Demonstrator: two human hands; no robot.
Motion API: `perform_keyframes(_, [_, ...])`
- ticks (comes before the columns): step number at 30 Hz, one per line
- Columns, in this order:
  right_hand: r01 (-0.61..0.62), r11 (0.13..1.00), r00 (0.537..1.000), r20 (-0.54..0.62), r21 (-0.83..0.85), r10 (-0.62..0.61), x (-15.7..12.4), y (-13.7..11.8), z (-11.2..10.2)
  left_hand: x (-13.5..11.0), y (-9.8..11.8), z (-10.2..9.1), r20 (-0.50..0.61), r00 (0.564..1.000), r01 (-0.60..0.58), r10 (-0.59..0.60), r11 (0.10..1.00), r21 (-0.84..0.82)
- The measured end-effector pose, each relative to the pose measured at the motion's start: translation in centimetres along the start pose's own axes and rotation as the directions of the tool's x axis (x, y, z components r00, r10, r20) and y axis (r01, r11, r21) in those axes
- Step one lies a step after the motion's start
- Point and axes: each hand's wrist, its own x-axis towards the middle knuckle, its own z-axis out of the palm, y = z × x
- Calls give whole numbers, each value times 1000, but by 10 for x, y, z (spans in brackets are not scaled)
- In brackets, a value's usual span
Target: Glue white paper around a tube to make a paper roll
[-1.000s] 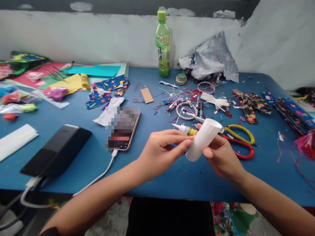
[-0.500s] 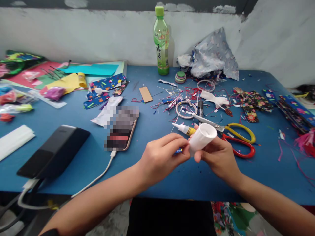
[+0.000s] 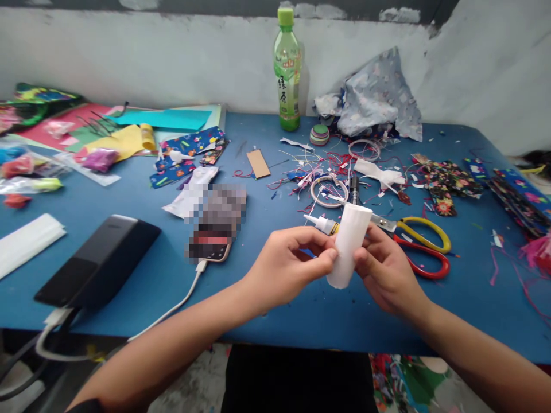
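Note:
Between both hands a white paper tube (image 3: 349,246) is held nearly upright, tilted a little to the right, over the front of the blue table. My left hand (image 3: 297,258) pinches its left side with thumb and fingers. On the other side my right hand (image 3: 385,269) grips it, the thumb at the front and the fingers partly hidden behind. Just past the tube lies a glue bottle (image 3: 322,223) with a white nozzle and yellow label, partly covered. Scissors (image 3: 424,235) with one yellow and one red handle rest beyond my right hand.
A phone (image 3: 219,223) on a white cable and a black power bank (image 3: 99,264) lie to the left. Thread scraps, a ring (image 3: 329,191) and a black marker (image 3: 354,189) are scattered behind the tube. A green tea bottle (image 3: 287,74) stands by the wall.
The paper tube has turned more upright, its top end no longer facing me, and its lower end now shows. My left thumb has moved onto its front.

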Motion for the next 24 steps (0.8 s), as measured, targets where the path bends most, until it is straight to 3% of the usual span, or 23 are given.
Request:
perform_keyframes(4, [-17, 1000, 1000, 15, -8, 17, -1, -2, 0, 1, -1, 1, 19, 996, 85, -84, 992, -98])
perform_keyframes(11, [-22, 999, 1000, 10, 41, 22, -3, -6, 0, 1, 2, -2, 27, 998, 55, -51, 982, -182])
perform_keyframes(16, [66, 997, 996, -57, -32, -67, -2, -3, -1, -4, 1, -3, -15, 978, -205, 207, 975, 80])
perform_keyframes(20, [129, 990, 987, -86, -55, -133, -1, -3, 1, -4, -5, -1, -30, 901, -410, 434, 871, 272])
perform_keyframes(24, [178, 980, 978, -95, -90, -186, 0, -4, 3, -2, -12, -1, 2, 828, -514, 561, 756, 406])
